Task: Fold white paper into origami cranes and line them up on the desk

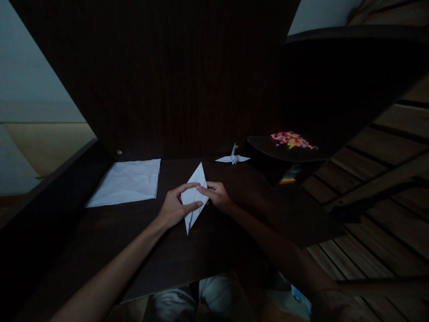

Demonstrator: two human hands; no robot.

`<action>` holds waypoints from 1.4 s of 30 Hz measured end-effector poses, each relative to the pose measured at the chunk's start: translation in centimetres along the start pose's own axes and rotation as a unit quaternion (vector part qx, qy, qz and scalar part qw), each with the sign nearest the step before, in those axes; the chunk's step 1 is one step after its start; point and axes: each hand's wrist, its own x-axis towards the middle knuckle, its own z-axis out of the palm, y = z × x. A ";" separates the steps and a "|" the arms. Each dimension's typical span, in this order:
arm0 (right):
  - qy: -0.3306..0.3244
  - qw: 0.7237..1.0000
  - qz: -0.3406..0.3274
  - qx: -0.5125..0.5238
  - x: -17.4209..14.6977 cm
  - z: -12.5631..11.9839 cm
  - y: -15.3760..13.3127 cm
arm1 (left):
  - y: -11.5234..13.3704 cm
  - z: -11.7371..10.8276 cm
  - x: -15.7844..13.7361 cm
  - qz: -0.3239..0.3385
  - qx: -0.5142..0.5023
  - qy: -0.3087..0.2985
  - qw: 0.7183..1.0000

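Note:
Between my two hands is a white sheet of origami paper [196, 197], folded into a long diamond with a crease or slit running down its middle. It is tilted, with one point up and the other toward me. My left hand [176, 205] grips its left edge, thumb and forefinger on the front face. On the other side, my right hand [217, 194] holds the right edge, its thumb across the front and its other fingers partly hidden behind. Behind them on the desk stands a finished white paper crane [233, 158] with its wings spread.
White creased paper sheets [129, 181] lie on the dark desk [134, 250] to the left. At right, a small corner shelf [264, 150] bears a heap of pink, red and yellow bits [291, 139]. A dark panel [187, 80] rises behind, and a low side wall [50, 179] borders the left.

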 end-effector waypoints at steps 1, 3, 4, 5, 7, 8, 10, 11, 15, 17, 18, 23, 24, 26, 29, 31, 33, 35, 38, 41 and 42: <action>0.004 1.000 -0.006 -0.004 0.0 0.0 0.0 | 0.1 0.0 0.0 -0.007 -0.010 -0.006 1.000; 0.016 1.000 -0.022 -0.014 0.1 -0.1 0.1 | 0.2 0.0 -0.1 -0.032 -0.032 -0.020 0.999; 0.024 0.999 -0.031 -0.020 0.1 -0.2 0.1 | 0.2 0.0 -0.2 -0.045 -0.040 -0.028 0.998; 0.036 0.998 -0.041 -0.025 0.2 -0.2 0.1 | 0.2 0.1 -0.2 -0.053 -0.045 -0.035 0.997; 0.062 0.996 -0.059 -0.029 0.3 -0.3 0.2 | 0.2 0.1 -0.2 -0.055 -0.050 -0.043 0.996; 0.073 0.995 -0.063 -0.027 0.4 -0.3 0.2 | 0.2 0.1 -0.2 -0.053 -0.051 -0.045 0.996; 0.084 0.995 -0.060 -0.013 0.4 -0.2 0.1 | 0.3 0.1 -0.2 -0.051 -0.055 -0.045 0.996; 0.087 0.995 -0.056 -0.004 0.5 -0.2 0.1 | 0.3 0.2 -0.2 -0.052 -0.060 -0.042 0.996; 0.086 0.996 -0.032 0.018 0.5 -0.1 0.0 | 0.3 0.2 -0.1 -0.057 -0.103 -0.013 0.993; 0.056 0.998 -0.019 0.017 0.4 -0.1 0.0 | 0.2 0.2 -0.1 -0.059 -0.126 -0.003 0.990; 0.036 0.999 -0.016 0.012 0.3 -0.1 0.0 | 0.2 0.2 -0.1 -0.062 -0.133 -0.001 0.989; 0.012 1.000 -0.020 -0.021 0.2 -0.1 -0.1 | 0.0 0.3 0.1 -0.072 -0.142 0.011 0.987; 0.018 0.999 -0.018 -0.022 0.3 -0.2 -0.2 | -0.1 0.3 0.2 -0.075 -0.148 0.016 0.986; 0.026 0.999 -0.014 -0.015 0.4 -0.3 -0.2 | -0.2 0.3 0.3 -0.085 -0.158 0.024 0.984; 0.035 0.999 -0.012 -0.003 0.5 -0.3 -0.1 | -0.5 0.2 0.5 -0.104 -0.158 0.035 0.981; 0.036 0.999 -0.009 -0.006 0.5 -0.3 0.0 | -0.6 0.2 0.5 -0.106 -0.154 0.030 0.982; 0.036 0.999 -0.003 -0.016 0.5 -0.3 0.1 | -0.6 0.2 0.4 -0.101 -0.148 0.016 0.984; 0.042 0.999 -0.007 -0.019 0.4 -0.2 0.1 | -0.5 0.2 0.3 -0.094 -0.141 0.009 0.985; 0.057 0.998 -0.020 -0.017 0.1 -0.2 -0.2 | -0.3 0.2 0.3 -0.099 -0.151 0.024 0.983; 0.060 0.998 -0.021 0.004 0.0 -0.2 -0.5 | -0.3 0.1 0.4 -0.125 -0.240 0.028 0.962; 0.058 0.998 -0.021 0.017 0.0 -0.2 -0.6 | -0.3 0.1 0.5 -0.133 -0.276 0.024 0.952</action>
